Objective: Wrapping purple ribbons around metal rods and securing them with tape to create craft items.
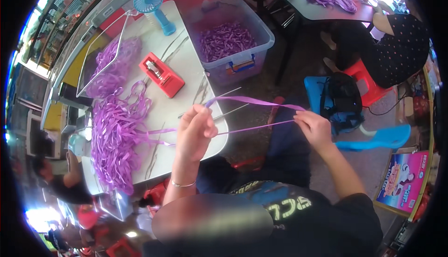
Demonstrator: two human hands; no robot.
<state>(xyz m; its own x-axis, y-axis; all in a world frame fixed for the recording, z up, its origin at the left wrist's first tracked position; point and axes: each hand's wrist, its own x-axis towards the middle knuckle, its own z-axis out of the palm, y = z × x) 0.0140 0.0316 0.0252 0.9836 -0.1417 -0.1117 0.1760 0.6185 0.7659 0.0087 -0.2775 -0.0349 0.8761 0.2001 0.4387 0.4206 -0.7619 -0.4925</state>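
A purple ribbon [261,101] stretches in two strands between my hands, above the front edge of the white table and my lap. My left hand [193,126] is closed in a pinch on the ribbon, over the table's right corner. My right hand [315,127] pinches the other end, where the strands meet, out to the right of the table. Two ribbon tails run from near my left wrist to a large tangled pile of purple ribbons [114,140] on the table. Thin metal rods [233,111] jut past the table edge behind my left hand; their other ends are partly hidden.
On the white table [163,121] stand a red tape dispenser [162,75] and a blue fan [155,10]. A clear bin [261,42] of purple ribbon loops is beyond it. At right are a black bag [343,100], a blue stool [313,91] and another person [401,47] seated at a dark table.
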